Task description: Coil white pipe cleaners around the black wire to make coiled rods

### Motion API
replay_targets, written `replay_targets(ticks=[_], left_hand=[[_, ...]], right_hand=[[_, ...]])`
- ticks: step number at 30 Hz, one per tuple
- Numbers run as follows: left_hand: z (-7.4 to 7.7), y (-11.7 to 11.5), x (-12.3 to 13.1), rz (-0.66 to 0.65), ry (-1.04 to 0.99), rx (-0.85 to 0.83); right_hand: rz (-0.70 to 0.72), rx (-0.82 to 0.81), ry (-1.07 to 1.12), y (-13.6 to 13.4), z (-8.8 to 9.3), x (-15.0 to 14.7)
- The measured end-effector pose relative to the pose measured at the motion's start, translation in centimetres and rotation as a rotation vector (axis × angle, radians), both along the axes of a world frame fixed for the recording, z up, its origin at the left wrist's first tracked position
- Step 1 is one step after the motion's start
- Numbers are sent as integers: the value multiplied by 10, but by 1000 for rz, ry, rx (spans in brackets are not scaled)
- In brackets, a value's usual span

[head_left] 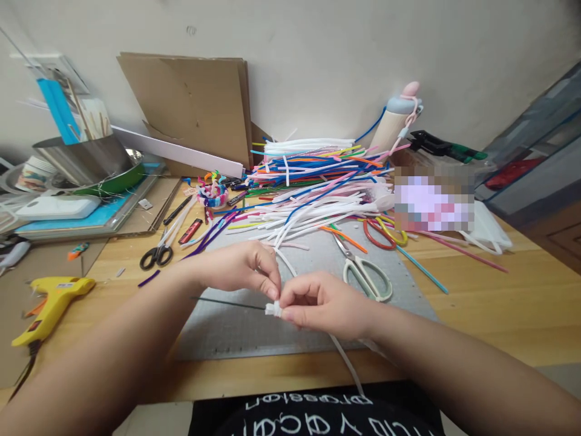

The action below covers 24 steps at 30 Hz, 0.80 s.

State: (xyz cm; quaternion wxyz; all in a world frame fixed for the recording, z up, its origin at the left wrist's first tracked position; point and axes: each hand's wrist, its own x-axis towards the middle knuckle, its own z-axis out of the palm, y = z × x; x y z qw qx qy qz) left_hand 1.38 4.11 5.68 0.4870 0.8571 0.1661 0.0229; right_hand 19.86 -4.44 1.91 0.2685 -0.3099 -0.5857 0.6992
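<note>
In the head view, my left hand [254, 267] and my right hand [322, 306] meet over the grey mat, thumb and fingers pinched. Between their fingertips is a small tuft of white pipe cleaner [272, 309], wound at the end of a thin dark stem [231, 303] that points left. My right hand grips the tuft, while my left fingertips press on its top. One white pipe cleaner length [347, 363] trails below my right hand toward the table's front edge. Another strand [285, 261] shows behind the hands. The fingers hide part of the winding.
Scissors with pale handles [370, 277] lie right of my hands; black-handled scissors [157, 257] lie left. A pile of coloured pipe cleaners [318, 181] fills the back. At far left is a yellow glue gun [52, 306]. Cardboard sheets [190, 109] and a bottle [393, 124] stand by the wall.
</note>
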Motion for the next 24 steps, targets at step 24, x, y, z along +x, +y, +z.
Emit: replay_targets(ticks=[24], left_hand=[[48, -5, -6, 90, -79, 489]], right_hand=[[-80, -42, -62, 0, -4, -2]])
